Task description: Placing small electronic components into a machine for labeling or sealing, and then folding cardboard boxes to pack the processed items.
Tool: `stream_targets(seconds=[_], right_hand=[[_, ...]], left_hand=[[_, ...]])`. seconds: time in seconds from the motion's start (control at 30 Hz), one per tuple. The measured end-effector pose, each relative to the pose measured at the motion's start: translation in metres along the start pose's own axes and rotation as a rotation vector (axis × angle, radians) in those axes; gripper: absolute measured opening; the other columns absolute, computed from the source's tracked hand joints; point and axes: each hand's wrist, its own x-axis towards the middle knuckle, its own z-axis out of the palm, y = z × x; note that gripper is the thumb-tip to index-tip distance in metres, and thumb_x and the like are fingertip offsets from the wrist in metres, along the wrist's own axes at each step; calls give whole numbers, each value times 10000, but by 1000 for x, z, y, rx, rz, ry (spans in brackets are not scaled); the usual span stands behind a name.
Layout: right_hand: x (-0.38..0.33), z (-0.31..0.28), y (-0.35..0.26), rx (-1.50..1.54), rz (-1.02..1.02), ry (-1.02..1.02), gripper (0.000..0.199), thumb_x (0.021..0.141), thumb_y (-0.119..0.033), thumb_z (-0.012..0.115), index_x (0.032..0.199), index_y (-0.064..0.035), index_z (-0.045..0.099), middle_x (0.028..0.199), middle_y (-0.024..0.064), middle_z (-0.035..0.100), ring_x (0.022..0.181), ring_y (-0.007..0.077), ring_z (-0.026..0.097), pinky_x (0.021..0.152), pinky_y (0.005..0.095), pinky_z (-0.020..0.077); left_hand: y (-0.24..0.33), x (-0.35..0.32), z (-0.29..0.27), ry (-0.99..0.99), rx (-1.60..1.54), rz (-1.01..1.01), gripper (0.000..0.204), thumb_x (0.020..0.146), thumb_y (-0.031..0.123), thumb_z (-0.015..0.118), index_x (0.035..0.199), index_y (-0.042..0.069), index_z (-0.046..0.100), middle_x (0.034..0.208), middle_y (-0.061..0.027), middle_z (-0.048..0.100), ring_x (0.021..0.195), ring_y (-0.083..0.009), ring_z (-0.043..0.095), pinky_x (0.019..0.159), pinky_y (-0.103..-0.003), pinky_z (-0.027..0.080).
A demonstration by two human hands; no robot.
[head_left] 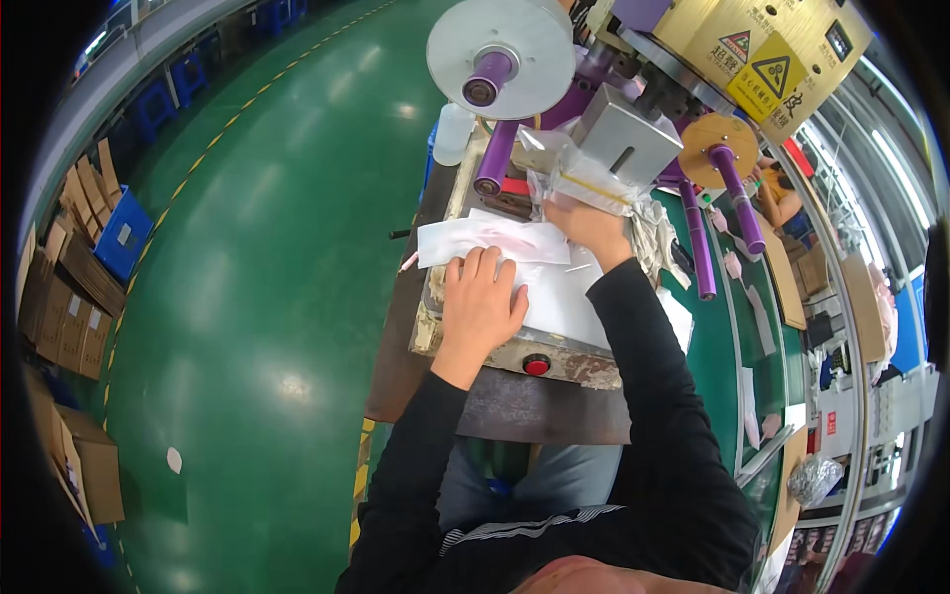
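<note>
My left hand (482, 302) lies flat, fingers stretched, with its fingertips at the near edge of a white sheet piece (445, 241) that has a pinkish tint in its middle. Beneath is a larger white sheet (562, 305) on the machine's worktable. My right hand (597, 231) reaches under the grey metal press head (625, 141), its fingers curled in beside crumpled clear plastic (594, 183). What those fingers grip is partly hidden. A whitish cloth bundle (650, 236) lies just right of that hand.
Purple rollers (495, 163) and a white disc (465, 40) overhang the worktable. A red button (536, 365) sits on its front edge. To the right runs a green conveyor (727, 327) carrying pale pieces. Cardboard boxes (74, 327) and a blue crate (124, 236) stand far left.
</note>
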Motion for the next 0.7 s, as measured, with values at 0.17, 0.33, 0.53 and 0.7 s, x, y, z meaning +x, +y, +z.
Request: stream_targets(seconds=[0.17,0.33,0.53,0.7], right_hand=[[-5,-26,-23,-60,69,-261,725,920,-588,651,1315,19,649,1306,277,654,1236,434,613,1085,513,455],[-32,-27,-26,43,-6,-162,814,915,-509,701,1409,118,540,1354,325,616,1267,460,600,1108,512,458],[-51,-14,-37,40,21,38,737,889,-381,758,1401,107,550,1368,319,617,1286,463,591,1142,496,438],[-52,-18,-37,73,-19,35,776,855,-406,783,1380,120,559,1355,329,622,1275,451,607,1150,520,429]], left_hand=[[-2,-1,1,-48,9,-33,361,835,286,743,1095,45,676,1243,-157,628,1183,-333,575,988,-511,400],[0,3,1,-46,8,-29,369,826,280,750,1097,40,679,1242,-149,634,1176,-337,584,978,-513,407],[3,4,0,-72,19,-34,363,819,270,757,1091,42,685,1246,-139,637,1173,-340,586,978,-506,408],[10,3,-2,-76,73,-41,355,816,273,763,1084,53,686,1247,-136,641,1172,-340,589,981,-500,406]])
